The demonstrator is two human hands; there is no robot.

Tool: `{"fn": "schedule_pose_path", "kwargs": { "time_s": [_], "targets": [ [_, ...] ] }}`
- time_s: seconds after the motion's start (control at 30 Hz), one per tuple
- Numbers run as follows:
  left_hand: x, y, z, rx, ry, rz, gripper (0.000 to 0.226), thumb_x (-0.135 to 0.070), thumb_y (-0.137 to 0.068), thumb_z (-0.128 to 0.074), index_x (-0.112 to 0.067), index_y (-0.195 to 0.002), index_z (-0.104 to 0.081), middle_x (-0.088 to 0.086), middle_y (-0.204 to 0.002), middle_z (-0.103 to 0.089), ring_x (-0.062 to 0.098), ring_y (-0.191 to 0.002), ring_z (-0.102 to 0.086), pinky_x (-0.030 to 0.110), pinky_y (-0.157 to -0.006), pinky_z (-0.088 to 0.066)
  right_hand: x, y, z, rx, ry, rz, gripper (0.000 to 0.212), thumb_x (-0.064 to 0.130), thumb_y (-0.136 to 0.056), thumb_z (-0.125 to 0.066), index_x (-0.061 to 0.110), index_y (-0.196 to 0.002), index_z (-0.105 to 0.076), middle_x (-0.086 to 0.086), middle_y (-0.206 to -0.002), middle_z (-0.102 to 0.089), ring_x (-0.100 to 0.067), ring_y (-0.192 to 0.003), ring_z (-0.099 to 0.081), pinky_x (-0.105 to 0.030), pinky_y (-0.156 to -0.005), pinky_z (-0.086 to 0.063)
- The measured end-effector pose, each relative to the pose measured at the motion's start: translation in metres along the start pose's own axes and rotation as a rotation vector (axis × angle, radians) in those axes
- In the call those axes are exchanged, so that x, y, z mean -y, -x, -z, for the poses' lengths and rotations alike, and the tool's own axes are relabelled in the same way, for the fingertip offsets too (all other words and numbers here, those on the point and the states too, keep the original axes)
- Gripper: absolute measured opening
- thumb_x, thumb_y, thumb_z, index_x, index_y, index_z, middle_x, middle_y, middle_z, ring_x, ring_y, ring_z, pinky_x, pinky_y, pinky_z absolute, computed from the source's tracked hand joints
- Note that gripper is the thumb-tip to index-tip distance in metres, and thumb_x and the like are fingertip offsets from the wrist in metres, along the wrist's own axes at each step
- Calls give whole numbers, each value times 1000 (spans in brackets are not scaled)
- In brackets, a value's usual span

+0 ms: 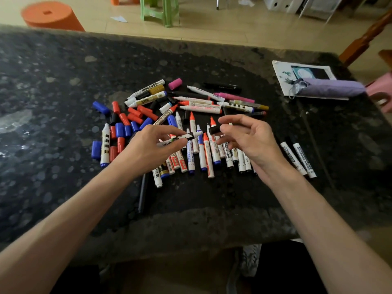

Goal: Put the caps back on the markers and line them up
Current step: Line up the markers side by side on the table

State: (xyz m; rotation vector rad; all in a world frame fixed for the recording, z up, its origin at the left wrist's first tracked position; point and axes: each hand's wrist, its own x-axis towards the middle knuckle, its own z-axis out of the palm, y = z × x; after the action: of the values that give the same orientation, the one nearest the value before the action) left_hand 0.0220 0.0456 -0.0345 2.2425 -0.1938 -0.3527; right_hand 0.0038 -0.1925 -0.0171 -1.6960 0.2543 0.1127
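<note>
Stone table [63, 107]; marker [192, 136], cap [214, 130] each fingertip-pinched.

Dim, flat indoor light. The tiled floor [212, 24] along the top of the frame is the brightest area, pale and washed. The dark stone table [53, 85] soaks up light; a whitish glare patch sits at its mid-left edge. Shadows soft and faint. Middle is sharp: print on the markers [192, 153] reads. Wide-angle bend curves the table's far edge; right edge and corners smear and blur.
</note>
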Motion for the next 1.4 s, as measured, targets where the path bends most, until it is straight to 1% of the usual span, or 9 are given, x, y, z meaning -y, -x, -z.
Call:
{"fn": "schedule_pose_path", "kwargs": {
  "time_s": [0.43,0.63,0.77,0.83,0.9,1.03,1.17,1.3,1.4],
  "targets": [
    [0,-2,1,-2,-2,3,31,-53,-92,-64,-43,-120,-70,-6,-127,-67,1,-114,-54,27,-90,-41,-6,0,-2,47,52,55,21,16,-89,-81,17,-109,-75,-2,-97,-80,-16,-85,-77,-30,-76,-54],
    [-1,-3,1,1,-4,11,33,-54,-92,-63,-43,-122,-68,-4,-129,-65,2,-113,-53,27,-91,-41,-5,-2,-3,-26,-89,-16,17,12,-92,-77,8,-105,-67,-7,-94,-80,-20,-90,-78,-32,-78,-58],
    [-1,-3,0,7,0,12,32,-53,-93,-64,-43,-122,-68,-8,-129,-65,3,-115,-53,27,-92,-40,-12,-4,-2,26,151,80,17,25,-97,-74,22,-113,-73,1,-94,-78,-7,-80,-70,-28,-77,-55],
    [-1,-3,1,0,1,16,32,-53,-93,-64,-43,-122,-69,-8,-128,-65,4,-113,-54,27,-92,-39,-16,-6,0,65,341,191,23,27,-100,-69,32,-122,-74,11,-104,-75,-2,-87,-67,-28,-83,-55],
    [-1,-3,1,-4,-6,11,31,-52,-93,-64,-43,-122,-68,-5,-131,-64,1,-112,-51,28,-92,-39,-17,-8,2,103,452,232,31,24,-102,-67,35,-130,-71,12,-115,-69,-7,-95,-66,-32,-94,-56],
    [-2,-3,2,0,-16,13,31,-51,-93,-64,-44,-122,-68,-5,-134,-64,0,-112,-49,27,-90,-38,-14,-7,4,158,409,250,35,14,-96,-74,28,-128,-72,12,-119,-69,-7,-104,-70,-23,-94,-57],
    [-2,-3,2,5,-19,10,32,-51,-93,-64,-42,-124,-68,-8,-134,-63,0,-109,-50,20,-81,-38,-13,-7,3,122,357,271,24,12,-90,-80,17,-113,-76,6,-105,-76,-11,-94,-73,-27,-88,-60],
    [-5,-3,1,0,-34,-11,32,-48,-94,-65,-40,-124,-69,-12,-130,-65,-4,-104,-50,8,-71,-34,-14,-7,-1,126,393,314,23,15,-91,-81,22,-112,-76,9,-103,-76,-9,-91,-72,-28,-85,-60],
    [-5,-3,1,-1,-47,-22,32,-47,-94,-66,-39,-124,-69,-12,-129,-66,-8,-97,-50,7,-68,-34,-15,-8,0,116,469,334,23,21,-92,-80,28,-113,-75,12,-103,-73,-8,-93,-72,-30,-85,-60]
  ]
}}
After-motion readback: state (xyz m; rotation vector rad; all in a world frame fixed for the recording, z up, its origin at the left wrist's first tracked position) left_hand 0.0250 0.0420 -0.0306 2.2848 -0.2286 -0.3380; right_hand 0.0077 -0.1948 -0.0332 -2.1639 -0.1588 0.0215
